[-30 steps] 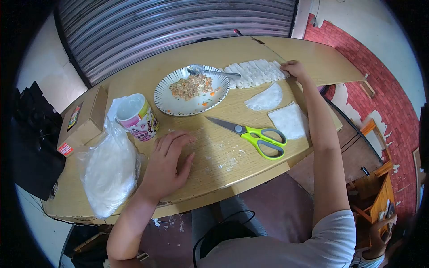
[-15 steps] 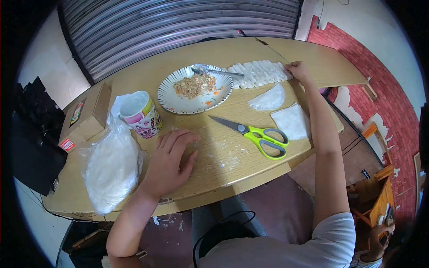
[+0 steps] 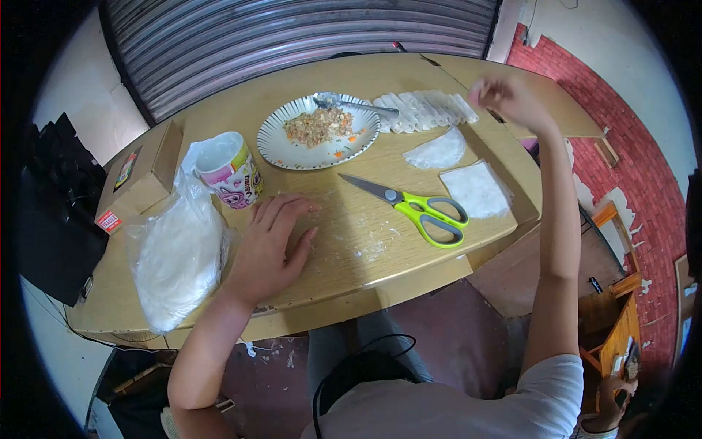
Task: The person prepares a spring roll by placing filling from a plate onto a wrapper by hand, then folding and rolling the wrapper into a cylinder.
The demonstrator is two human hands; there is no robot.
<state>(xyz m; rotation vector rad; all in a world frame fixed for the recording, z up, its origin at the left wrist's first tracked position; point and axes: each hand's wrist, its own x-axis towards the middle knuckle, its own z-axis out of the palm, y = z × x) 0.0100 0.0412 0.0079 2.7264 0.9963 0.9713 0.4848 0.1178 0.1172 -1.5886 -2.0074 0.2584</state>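
Note:
My left hand (image 3: pixel 272 245) lies on the table with its fingers stretched out and nothing in them, close to a printed cup (image 3: pixel 235 179). My right hand (image 3: pixel 515 102) is raised just right of a row of white wrapped rolls (image 3: pixel 420 111); its fingers are loosely bent, a little blurred, and I see nothing in them. Below the rolls lie a folded half-round white wrapper (image 3: pixel 436 149) and a stack of square white wrappers (image 3: pixel 477 190). Green-handled scissors (image 3: pixel 413 205) rest between my hands. A fluted plate (image 3: pixel 274 146) holds crumbly filling (image 3: pixel 318 126) and a spoon (image 3: pixel 358 105).
A clear plastic bag of white stuff (image 3: pixel 175 263) and a cardboard box (image 3: pixel 139 175) stand at the left, beside a black object (image 3: pixel 55 212). White scraps (image 3: pixel 373 250) dot the table. Another person's hand (image 3: pixel 616 395) shows at the lower right.
My right hand has left the end of the roll row and moved up and to the right. My left hand stays on the table. The view has shifted slightly.

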